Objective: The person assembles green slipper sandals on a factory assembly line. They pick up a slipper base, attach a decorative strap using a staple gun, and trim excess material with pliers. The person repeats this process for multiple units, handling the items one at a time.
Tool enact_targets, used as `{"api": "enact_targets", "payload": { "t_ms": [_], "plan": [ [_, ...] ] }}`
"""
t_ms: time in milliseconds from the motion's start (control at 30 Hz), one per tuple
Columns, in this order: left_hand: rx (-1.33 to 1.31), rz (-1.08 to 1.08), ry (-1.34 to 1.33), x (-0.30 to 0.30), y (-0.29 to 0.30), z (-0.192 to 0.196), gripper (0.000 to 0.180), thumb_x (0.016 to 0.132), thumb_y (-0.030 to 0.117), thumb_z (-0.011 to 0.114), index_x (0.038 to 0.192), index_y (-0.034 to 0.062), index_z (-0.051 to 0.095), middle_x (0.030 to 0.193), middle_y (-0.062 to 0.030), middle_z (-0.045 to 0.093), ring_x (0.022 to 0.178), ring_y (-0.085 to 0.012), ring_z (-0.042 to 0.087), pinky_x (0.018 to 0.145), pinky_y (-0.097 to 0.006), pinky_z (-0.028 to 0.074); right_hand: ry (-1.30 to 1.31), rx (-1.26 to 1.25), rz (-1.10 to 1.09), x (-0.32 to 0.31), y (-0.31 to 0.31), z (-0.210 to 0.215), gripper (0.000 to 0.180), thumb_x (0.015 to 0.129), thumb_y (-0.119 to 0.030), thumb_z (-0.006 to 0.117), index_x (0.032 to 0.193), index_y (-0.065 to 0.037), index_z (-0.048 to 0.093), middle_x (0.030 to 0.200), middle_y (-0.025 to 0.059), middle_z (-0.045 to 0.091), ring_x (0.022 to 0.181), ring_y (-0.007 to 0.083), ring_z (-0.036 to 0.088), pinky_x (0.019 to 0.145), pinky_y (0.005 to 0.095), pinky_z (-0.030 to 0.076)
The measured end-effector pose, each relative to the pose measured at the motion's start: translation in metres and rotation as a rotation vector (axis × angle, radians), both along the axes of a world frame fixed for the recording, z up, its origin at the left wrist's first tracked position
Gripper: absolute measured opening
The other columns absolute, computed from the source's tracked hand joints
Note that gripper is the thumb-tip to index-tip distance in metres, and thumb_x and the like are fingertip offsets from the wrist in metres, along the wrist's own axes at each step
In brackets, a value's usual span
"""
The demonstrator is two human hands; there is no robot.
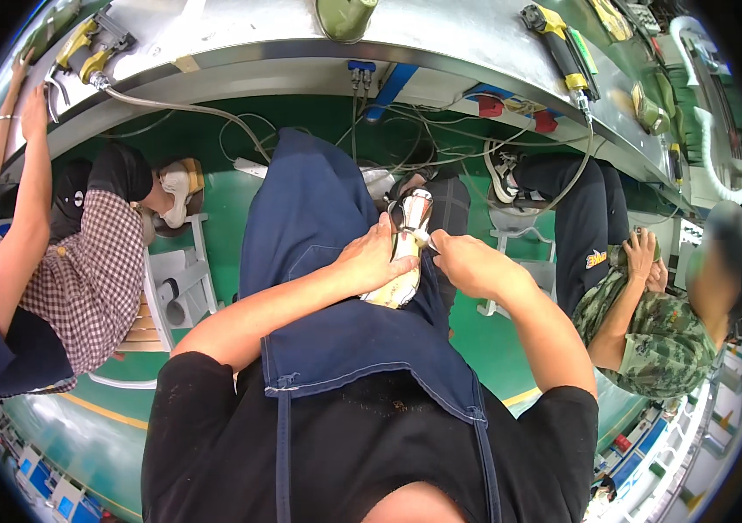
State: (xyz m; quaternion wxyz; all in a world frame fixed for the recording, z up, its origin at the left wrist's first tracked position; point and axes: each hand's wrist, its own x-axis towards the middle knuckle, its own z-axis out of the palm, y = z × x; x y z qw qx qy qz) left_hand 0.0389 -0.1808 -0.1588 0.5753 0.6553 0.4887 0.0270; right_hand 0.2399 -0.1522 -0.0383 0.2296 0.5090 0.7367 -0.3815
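Note:
My left hand (375,257) grips a pale cream shoe-like piece (399,283) with a shiny metal end (416,209), holding it over my lap on a dark blue apron (319,261). My right hand (467,261) pinches the piece's upper edge near the metal end. Both forearms come in from below, and I wear a black shirt.
A long metal workbench (301,44) curves across the top, with yellow power tools (83,48), (558,39) and hoses on it. A person in a checked apron (83,279) sits at left, reaching to the bench. Another person in camouflage (650,331) sits at right. Cables hang over a green floor (214,192).

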Motion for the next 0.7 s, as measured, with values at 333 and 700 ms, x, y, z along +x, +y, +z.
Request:
{"api": "enact_targets", "payload": {
  "t_ms": [333,700],
  "plan": [
    [-0.239,0.548,-0.904,0.033,0.06,-0.074,0.058,0.116,0.045,0.035,0.142,0.0007,0.064,0.142,-0.0126,0.065,0.129,-0.0209,0.061,0.114,-0.035,0.044,-0.011,-0.1,-0.045,-0.006,0.007,0.004,0.02,0.099,-0.008,0.057,0.112,0.005,0.048,0.099,0.0328,0.07,0.105,0.0512,0.067,0.087,0.0581,0.051],
    [-0.115,0.523,-0.803,0.048,0.062,-0.082,0.06,0.115,0.053,0.037,0.116,0.0064,0.075,0.092,-0.0054,0.072,0.083,-0.0138,0.065,0.08,-0.031,0.054,0.055,0.035,0.056,0.014,-0.002,-0.023,0.014,0.094,-0.001,0.051,0.107,0.004,0.05,0.088,0.0307,0.07,0.091,0.0504,0.069,0.081,0.0578,0.053]
  ]
}}
